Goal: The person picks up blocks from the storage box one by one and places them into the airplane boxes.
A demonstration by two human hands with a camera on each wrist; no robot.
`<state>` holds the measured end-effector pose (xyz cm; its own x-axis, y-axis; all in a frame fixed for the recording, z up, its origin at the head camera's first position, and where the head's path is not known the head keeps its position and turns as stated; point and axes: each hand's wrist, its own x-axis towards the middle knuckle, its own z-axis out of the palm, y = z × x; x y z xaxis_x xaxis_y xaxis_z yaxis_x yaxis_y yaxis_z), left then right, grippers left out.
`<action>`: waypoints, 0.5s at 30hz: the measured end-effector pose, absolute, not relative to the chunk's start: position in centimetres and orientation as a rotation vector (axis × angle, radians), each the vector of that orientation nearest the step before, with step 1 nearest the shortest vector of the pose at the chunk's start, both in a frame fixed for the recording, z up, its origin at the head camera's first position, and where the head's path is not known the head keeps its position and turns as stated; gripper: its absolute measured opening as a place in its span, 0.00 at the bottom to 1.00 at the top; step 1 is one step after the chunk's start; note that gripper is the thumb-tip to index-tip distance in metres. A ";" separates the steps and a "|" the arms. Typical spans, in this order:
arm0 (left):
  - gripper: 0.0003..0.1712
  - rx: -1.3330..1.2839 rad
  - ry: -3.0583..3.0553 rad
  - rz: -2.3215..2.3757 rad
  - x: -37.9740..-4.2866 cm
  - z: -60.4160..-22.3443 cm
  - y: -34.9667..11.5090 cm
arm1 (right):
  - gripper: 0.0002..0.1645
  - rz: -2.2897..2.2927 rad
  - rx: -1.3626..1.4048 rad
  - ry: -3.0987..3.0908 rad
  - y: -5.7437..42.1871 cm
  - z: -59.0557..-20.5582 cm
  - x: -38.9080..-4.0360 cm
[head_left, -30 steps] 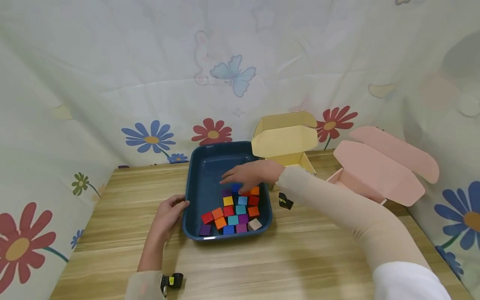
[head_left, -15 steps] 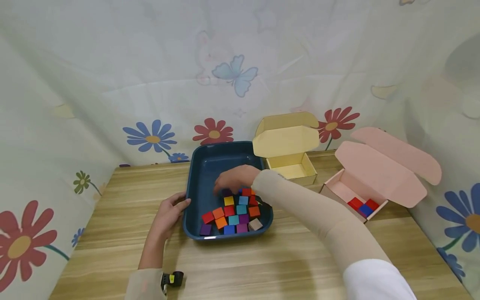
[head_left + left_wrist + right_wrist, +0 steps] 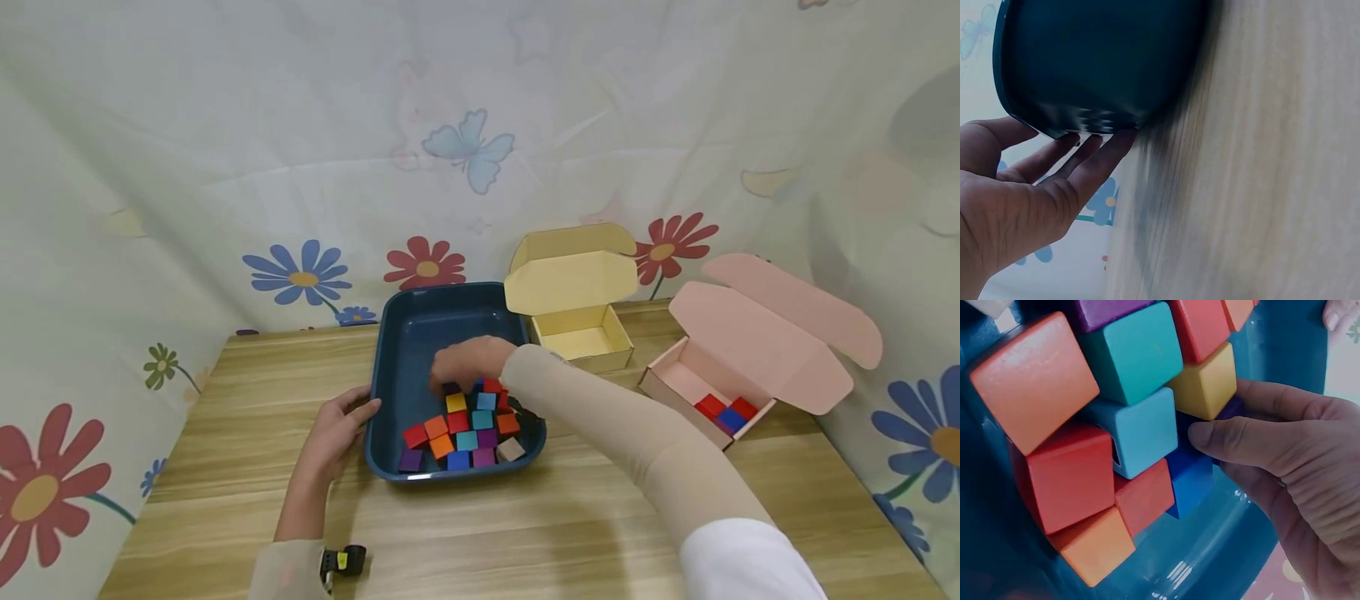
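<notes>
In the head view, a dark blue tray (image 3: 397,333) holds several coloured cubes bunched toward its near right part. My left hand (image 3: 333,433) holds the tray's left side, its thumb at the rim. The left wrist view shows the fingertips (image 3: 1124,139) against the outer wall. Inside the tray my right hand (image 3: 468,360) pinches a dark purple cube (image 3: 1233,409), which its fingers partly cover. Right beside that cube are a yellow cube (image 3: 1205,387) and a blue cube (image 3: 1191,484). Light blue, teal, red and orange cubes crowd together farther left in the right wrist view.
An open yellow box (image 3: 585,343) stands right of the tray with its lid raised. Farther right is an open pink box (image 3: 678,379) holding red and blue cubes (image 3: 731,419). Both stand on a wood-grain table (image 3: 465,533), with a patterned cloth (image 3: 300,125) behind.
My right hand has moved left and down into the tray, and its fingers have closed on the purple cube. Both boxes' insides have come into fuller view. The left hand stays put.
</notes>
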<state>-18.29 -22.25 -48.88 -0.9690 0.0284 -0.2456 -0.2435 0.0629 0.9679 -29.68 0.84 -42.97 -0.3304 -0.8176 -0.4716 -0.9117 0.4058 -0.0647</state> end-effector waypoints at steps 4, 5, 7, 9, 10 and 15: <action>0.30 -0.213 2.125 2.014 -18.2 -48.9 -22.1 | 0.18 0.243 -1.462 2.266 1.1 -42.6 -29.9; 0.31 -0.212 2.124 2.013 -18.2 -48.8 -22.1 | 0.18 0.243 -1.461 2.273 1.2 -42.4 -29.8; 0.30 -0.217 2.124 2.007 -18.2 -48.9 -22.2 | 0.19 0.258 -1.474 2.283 1.3 -41.7 -29.8; 0.30 -0.225 2.126 1.999 -18.3 -48.9 -22.3 | 0.20 0.257 -1.481 2.293 1.4 -41.0 -29.7; 0.30 -0.227 2.127 1.995 -18.3 -49.0 -22.3 | 0.20 0.257 -1.484 2.295 1.5 -40.6 -29.7; 0.32 -0.227 2.120 1.996 -18.3 -49.1 -22.5 | 0.20 0.239 -1.515 2.303 2.1 -39.1 -29.7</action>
<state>-18.28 -22.47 -49.15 -0.9637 0.0382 -0.2644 -0.2616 0.0653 0.9630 -29.65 2.10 -39.09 -0.3519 -0.8482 -0.3958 -0.9115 0.4068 -0.0615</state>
